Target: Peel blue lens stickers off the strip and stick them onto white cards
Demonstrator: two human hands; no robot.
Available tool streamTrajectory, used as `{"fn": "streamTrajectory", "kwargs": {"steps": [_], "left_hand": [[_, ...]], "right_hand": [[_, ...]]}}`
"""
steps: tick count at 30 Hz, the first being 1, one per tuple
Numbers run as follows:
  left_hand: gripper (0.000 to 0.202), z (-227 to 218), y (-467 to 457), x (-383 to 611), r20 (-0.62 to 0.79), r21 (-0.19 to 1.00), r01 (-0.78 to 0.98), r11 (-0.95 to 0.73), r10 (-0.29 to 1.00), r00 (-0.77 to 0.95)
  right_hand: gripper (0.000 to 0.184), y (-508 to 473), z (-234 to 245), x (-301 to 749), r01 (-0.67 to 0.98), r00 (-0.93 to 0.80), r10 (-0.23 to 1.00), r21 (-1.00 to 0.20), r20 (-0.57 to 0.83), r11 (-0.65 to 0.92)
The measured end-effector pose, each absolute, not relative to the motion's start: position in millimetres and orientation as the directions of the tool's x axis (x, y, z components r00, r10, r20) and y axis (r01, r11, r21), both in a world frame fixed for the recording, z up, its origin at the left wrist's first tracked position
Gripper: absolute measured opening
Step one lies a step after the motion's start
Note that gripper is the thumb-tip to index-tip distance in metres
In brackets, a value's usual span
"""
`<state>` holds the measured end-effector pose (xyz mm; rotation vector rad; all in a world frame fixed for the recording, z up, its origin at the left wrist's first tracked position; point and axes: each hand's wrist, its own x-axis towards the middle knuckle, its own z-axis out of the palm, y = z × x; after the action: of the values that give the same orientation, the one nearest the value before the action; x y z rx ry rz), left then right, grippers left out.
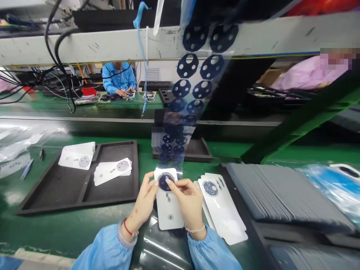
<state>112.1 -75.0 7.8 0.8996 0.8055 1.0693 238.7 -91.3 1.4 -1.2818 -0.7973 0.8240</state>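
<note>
A white phone back panel [170, 212] is held upright in front of me, with small dark print below its camera area. On its top sits a dark, lens-holed camera sticker [164, 182]. My left hand [146, 198] grips the panel's left edge, thumb near the sticker. My right hand [189, 198] is closed at the right edge, with its thumb laid on the sticker. Just behind the panel hangs a clear strip of dark stickers [188, 64]. To the right of my right hand lie several overlapping white panels [225, 212], the top one bearing a dark camera sticker.
A black divided tray [109, 197] at left holds white panels [112, 170]. Tweezers [27, 168] lie farther left. Stacked grey sheets [281, 191] stand at right beside a green post [303, 116]. A metal beam [98, 48] crosses above. A co-worker [119, 77] sits opposite.
</note>
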Motion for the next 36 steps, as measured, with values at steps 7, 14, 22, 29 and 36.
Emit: {"fn": "streamTrajectory", "kwargs": {"steps": [7, 14, 22, 29, 36], "left_hand": [[0.037, 7.5, -78.8, 111.5, -0.108, 0.912, -0.35, 0.213, 0.949, 0.296], [0.037, 9.7, -80.2, 112.8, -0.099, 0.917, -0.343, 0.206, 0.948, 0.303], [0.039, 9.4, -79.2, 111.8, -0.116, 0.917, -0.336, 0.216, 0.949, 0.293], [0.037, 10.7, -78.8, 110.9, -0.097, 0.928, -0.316, 0.197, 0.947, 0.305], [0.038, 9.7, -78.7, 111.5, -0.097, 0.916, -0.343, 0.208, 0.945, 0.313]], "right_hand": [[0.027, -92.4, 1.9, 236.9, -0.034, 0.499, 0.862, -0.992, 0.085, 0.118], [0.027, -92.1, -0.1, 236.3, 0.014, 0.512, 0.85, -0.991, 0.124, 0.135], [0.029, -92.6, 1.1, 236.5, 0.005, 0.512, 0.852, -0.992, 0.108, 0.123], [0.029, -93.0, 2.2, 237.0, -0.045, 0.498, 0.862, -0.99, 0.093, 0.132], [0.03, -93.6, 1.3, 235.9, -0.073, 0.509, 0.854, -0.984, 0.104, 0.163]]}}
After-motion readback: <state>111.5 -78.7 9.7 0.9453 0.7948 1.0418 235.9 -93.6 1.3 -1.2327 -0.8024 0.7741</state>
